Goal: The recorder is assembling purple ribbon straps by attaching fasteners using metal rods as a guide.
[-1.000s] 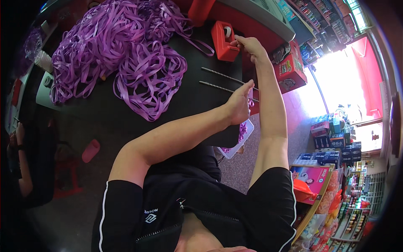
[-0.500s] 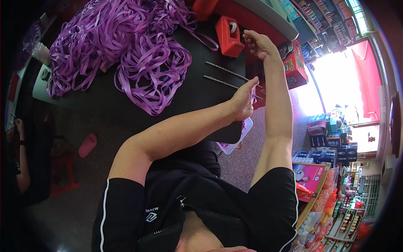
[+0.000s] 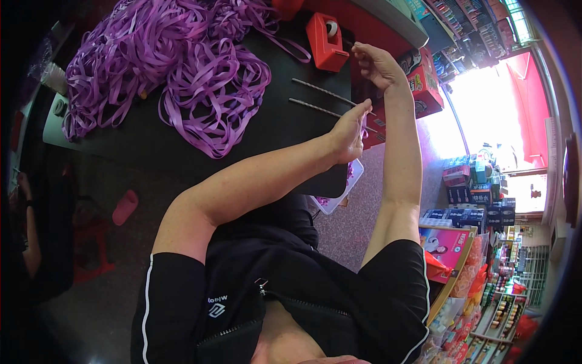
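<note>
My left hand (image 3: 350, 134) is at the table's right edge, beside two thin twisted metal rods (image 3: 322, 90) that run in behind it. A bit of purple ribbon (image 3: 364, 126) shows on its palm side, where the hand seems closed on it; most of its fingers are hidden. Farther off, my right hand (image 3: 382, 67) hangs in the air just right of a red tape dispenser (image 3: 327, 45) with a white roll. Its fingers are bent and pinched together, and what they hold cannot be made out. A large tangled heap of purple ribbon (image 3: 139, 60) covers the table's far left.
The dark table (image 3: 276, 136) has a rounded near corner. Below it stands a white tub (image 3: 332, 205) with purple bits. Red boxes (image 3: 424, 85) are beyond my right arm, and stocked shelves line the right. A pink slipper (image 3: 125, 207) lies on the floor; another person's arm (image 3: 30, 236) is at far left.
The view has tilted slightly, so the table and its things sit higher. My right hand is a little farther from the tape dispenser. The left hand keeps its place by the rods.
</note>
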The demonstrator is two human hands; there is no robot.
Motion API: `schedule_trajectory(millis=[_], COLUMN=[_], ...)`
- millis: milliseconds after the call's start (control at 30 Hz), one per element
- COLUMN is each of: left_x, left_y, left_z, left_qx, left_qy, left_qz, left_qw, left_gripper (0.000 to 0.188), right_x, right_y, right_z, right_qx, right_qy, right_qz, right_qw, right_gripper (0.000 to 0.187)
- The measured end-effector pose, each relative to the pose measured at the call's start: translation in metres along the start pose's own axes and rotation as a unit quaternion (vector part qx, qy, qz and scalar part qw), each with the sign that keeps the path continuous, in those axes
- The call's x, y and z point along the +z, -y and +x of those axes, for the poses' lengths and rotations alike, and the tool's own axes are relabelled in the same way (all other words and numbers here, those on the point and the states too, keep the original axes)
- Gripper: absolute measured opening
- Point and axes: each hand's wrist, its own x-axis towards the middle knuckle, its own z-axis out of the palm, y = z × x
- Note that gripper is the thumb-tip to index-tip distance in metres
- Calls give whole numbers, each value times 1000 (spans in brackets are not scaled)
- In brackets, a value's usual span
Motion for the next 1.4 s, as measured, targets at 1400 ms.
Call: schedule_trajectory(millis=[1400], left_x=[6], left_y=[-3], left_z=[-2], left_qx=[18], left_qy=[4], left_qz=[-62], left_qw=[998], left_gripper=[44], right_x=[28], right_y=[-47], right_z=[4], right_qx=[-7], right_qy=[-92], right_qz=[69], right_qw=[993], right_gripper=[9])
